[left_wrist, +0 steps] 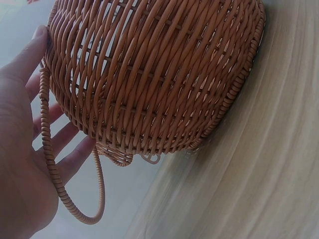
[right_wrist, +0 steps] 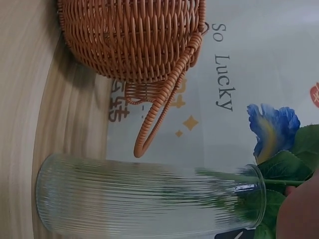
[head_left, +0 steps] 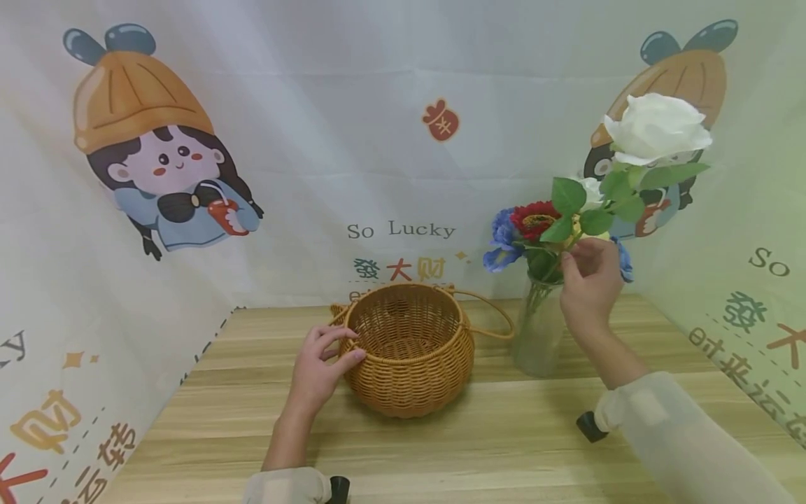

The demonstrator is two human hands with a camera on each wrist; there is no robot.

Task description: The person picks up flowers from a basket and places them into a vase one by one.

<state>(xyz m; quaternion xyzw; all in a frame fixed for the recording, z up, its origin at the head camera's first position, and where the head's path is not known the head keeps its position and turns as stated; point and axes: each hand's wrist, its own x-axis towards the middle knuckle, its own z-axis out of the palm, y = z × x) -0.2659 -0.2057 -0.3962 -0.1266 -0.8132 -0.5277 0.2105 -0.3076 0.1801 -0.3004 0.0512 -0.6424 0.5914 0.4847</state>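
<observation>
A brown wicker basket (head_left: 409,388) stands on the wooden table, its lid folded back. My left hand (head_left: 317,364) rests against its left rim with fingers spread; in the left wrist view a loop handle (left_wrist: 75,211) hangs across the palm. To the right stands a ribbed clear glass vase (head_left: 538,336) holding a bouquet. My right hand (head_left: 592,283) is above the vase's mouth, thumb and fingers pinching the stem of a tall white rose (head_left: 658,129). Beside it are a red flower (head_left: 535,218) and blue flowers (head_left: 502,238). The right fingertips are mostly hidden in the right wrist view.
The basket's right loop handle (head_left: 497,315) reaches close to the vase. A printed white cloth (head_left: 315,140) hangs behind and at both sides of the wooden table (head_left: 441,455).
</observation>
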